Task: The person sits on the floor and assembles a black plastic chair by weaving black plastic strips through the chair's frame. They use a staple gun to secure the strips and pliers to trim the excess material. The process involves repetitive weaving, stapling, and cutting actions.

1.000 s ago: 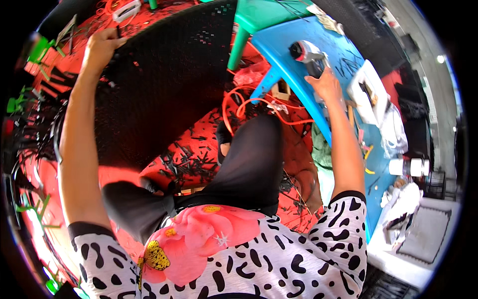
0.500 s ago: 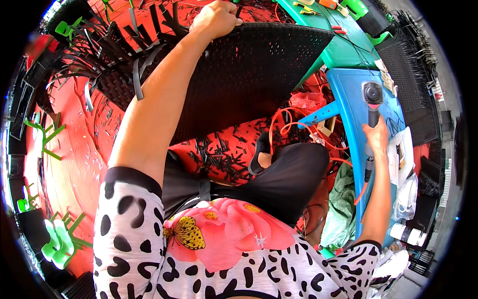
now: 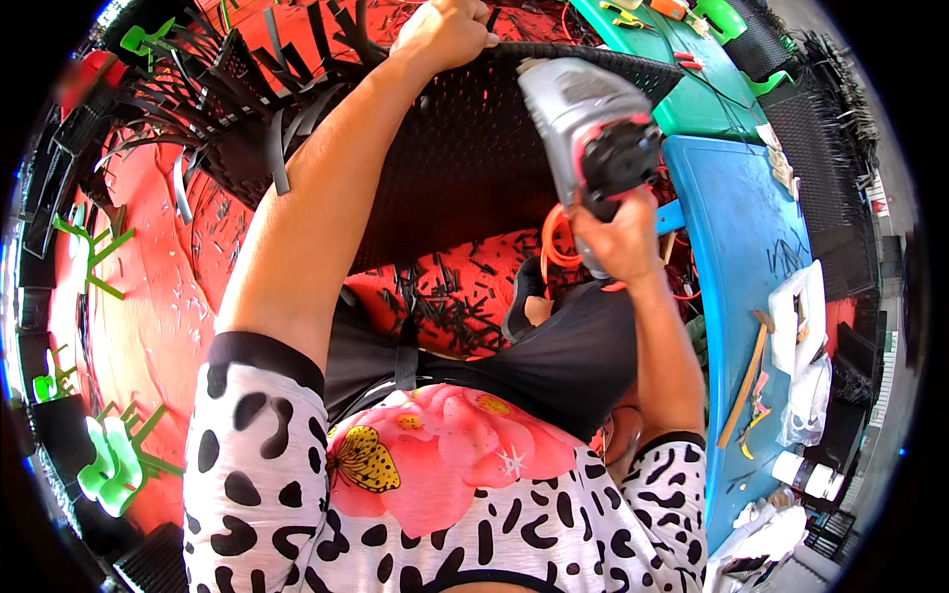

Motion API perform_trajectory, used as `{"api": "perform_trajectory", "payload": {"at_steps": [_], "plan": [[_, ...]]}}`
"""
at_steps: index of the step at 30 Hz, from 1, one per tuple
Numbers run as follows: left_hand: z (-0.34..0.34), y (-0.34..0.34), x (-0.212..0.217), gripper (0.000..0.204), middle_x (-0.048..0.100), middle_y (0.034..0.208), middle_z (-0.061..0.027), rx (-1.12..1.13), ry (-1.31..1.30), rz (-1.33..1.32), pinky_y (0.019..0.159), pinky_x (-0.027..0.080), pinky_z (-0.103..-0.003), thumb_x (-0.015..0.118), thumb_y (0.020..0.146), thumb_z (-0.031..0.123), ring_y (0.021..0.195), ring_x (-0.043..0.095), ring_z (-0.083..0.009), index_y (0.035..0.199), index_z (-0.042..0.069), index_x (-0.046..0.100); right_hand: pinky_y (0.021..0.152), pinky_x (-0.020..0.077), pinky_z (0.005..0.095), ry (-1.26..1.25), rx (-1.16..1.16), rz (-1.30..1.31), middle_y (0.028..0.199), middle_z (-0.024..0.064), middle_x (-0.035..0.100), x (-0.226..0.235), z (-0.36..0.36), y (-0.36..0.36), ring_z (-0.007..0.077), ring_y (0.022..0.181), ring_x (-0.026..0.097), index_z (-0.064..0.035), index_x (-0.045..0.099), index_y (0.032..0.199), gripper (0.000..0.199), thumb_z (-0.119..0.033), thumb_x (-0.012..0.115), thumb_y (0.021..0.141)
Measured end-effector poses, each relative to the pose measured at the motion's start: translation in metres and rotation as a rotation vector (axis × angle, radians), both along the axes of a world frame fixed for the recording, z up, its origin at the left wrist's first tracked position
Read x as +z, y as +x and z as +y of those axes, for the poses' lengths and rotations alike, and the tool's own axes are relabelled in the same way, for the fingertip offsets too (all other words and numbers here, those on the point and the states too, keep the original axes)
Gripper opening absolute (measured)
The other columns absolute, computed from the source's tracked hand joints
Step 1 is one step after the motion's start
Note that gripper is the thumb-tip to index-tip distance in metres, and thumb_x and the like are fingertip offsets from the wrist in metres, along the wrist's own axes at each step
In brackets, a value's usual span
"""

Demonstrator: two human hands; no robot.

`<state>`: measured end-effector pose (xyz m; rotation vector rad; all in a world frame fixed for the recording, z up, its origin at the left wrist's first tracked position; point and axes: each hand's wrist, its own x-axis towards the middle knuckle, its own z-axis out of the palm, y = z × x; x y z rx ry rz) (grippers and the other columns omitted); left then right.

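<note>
My left hand (image 3: 444, 36) is closed at the top edge of a black woven panel (image 3: 435, 168); a dark strip end shows by its fingers, which partly hide their hold. Loose black strips (image 3: 213, 89) fan out from the panel's left part. My right hand (image 3: 621, 235) is wrapped around the handle of a grey air staple gun (image 3: 563, 99) with a black cap and pinkish-red ring. Slightly blurred, the gun is raised over the panel's right part, its nose near the top edge. Whether it touches the panel I cannot tell.
A blue table (image 3: 736, 208) at my right bears a hammer (image 3: 746, 381), a white tray (image 3: 796, 316) and a plastic bag. Behind it, a green table (image 3: 707, 99) carries pliers. An orange hose (image 3: 556, 242) coils by my foot. Black strip scraps (image 3: 445, 306) litter the red floor.
My right hand has brought the staple gun from above the blue table leftward to the panel, uncovering the hammer. My left hand keeps its hold at the top edge.
</note>
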<state>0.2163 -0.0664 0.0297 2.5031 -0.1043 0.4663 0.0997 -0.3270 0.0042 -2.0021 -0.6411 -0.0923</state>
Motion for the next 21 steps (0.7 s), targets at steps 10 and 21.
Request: {"api": "perform_trajectory", "payload": {"at_steps": [10,21], "plan": [[0.003,0.003,-0.003,0.028,0.055,0.060,-0.0149,0.003,-0.012,-0.011,0.058,0.044,-0.040,0.077,0.069,0.019,0.058,0.057,-0.0269,0.063,0.002,0.056,0.065,0.0476,0.0308,0.171,0.017,-0.201,0.078,0.0006,0.059,-0.087,0.037,-0.001,0.0128,0.070,0.058,-0.0040,0.058,0.082,0.014,-0.002,0.069,0.074],[-0.001,-0.004,0.000,0.028,0.054,0.060,-0.0150,0.017,-0.044,0.004,0.057,0.044,-0.039,0.077,0.069,0.017,0.058,0.056,-0.0250,0.063,0.001,0.055,0.073,0.0517,0.0400,0.002,0.051,-0.447,0.093,0.0194,0.064,-0.108,0.039,0.023,0.0381,0.080,0.063,-0.0001,0.044,0.130,0.080,-0.014,0.077,0.059]]}}
